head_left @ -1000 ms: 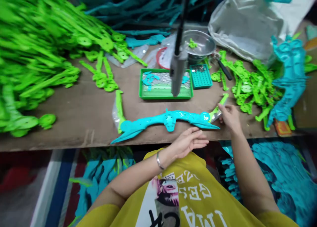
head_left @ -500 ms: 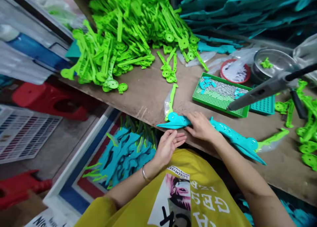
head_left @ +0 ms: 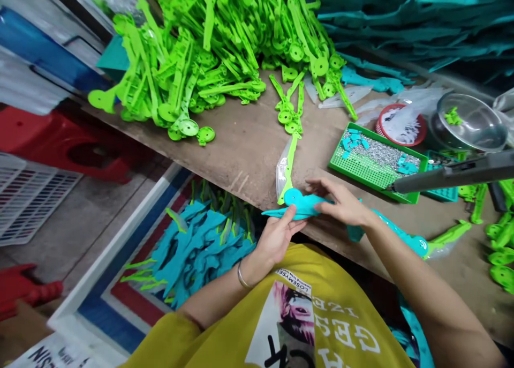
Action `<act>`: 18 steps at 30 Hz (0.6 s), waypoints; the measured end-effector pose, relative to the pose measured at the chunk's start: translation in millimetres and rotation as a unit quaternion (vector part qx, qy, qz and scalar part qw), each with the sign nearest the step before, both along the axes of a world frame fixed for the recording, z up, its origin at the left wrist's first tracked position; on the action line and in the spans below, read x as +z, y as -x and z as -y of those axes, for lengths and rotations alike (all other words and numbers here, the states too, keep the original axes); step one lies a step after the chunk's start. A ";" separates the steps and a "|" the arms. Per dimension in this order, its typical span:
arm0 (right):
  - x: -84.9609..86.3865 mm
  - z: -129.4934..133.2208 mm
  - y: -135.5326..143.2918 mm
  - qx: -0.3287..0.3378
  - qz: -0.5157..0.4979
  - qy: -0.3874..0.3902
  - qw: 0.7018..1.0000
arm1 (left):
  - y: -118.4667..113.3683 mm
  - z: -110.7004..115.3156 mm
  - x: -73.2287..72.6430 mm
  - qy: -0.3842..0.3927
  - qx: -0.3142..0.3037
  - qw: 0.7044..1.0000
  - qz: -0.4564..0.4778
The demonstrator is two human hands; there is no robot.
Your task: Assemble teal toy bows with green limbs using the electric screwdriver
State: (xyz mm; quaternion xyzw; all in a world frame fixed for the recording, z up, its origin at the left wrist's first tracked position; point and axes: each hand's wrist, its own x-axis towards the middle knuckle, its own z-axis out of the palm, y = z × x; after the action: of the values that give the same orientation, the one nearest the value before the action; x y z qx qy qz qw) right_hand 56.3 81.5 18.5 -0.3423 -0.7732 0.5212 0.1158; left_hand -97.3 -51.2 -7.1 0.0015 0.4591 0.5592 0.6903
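A long teal plastic part point(head_left: 309, 206) with a lime-green arm point(head_left: 288, 167) and a clear blade at its left end lies across the table's front edge. My left hand point(head_left: 279, 231) grips its pointed left end, thumb on top. Farther right, my right hand point(head_left: 339, 199) is closed on the same part, with the fingers over its upper side. My right forearm partly hides the middle. At the right, another teal section point(head_left: 401, 237) ends in a second green arm point(head_left: 447, 237).
Lime-green parts point(head_left: 225, 41) are heaped at the back. A green basket point(head_left: 373, 179) of small metal pieces, a red bowl point(head_left: 421, 129), a metal bowl point(head_left: 468, 140) and a grey tool point(head_left: 453, 172) stand right. Teal assemblies point(head_left: 196, 250) lie below the table's left edge point(head_left: 225, 183).
My left hand has closed on the teal part's pointed end. My right hand has lifted slightly, and the right section has tilted. The view has shifted a little left.
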 end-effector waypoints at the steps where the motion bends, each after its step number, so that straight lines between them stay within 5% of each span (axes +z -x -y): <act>1: -1.7 -6.8 12.1 -0.026 -0.012 0.048 0.998 | -0.9 0.4 0.1 -0.008 0.005 1.000 -0.004; 5: -8.4 -28.4 73.4 -0.124 -0.026 0.130 0.983 | -7.2 0.6 1.5 -0.025 0.002 1.000 -0.013; 9: -0.4 -28.5 116.8 -0.096 0.062 0.015 0.993 | -10.8 0.8 2.1 -0.018 -0.009 1.000 -0.007; 13: 17.3 -13.9 125.7 -0.006 0.193 -0.090 0.977 | -13.0 3.7 2.4 -0.015 -0.011 1.000 0.025; 18: 23.0 -10.3 120.2 0.024 0.209 -0.109 0.972 | -16.9 2.5 0.9 -0.011 0.011 0.999 0.041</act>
State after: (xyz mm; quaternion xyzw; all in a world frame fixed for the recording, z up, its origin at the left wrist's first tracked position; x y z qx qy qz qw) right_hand -63.9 91.8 41.5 -0.4104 -0.8403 0.3535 -0.0239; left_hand -80.4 -53.7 -6.2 -0.0187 0.4238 0.5715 0.7025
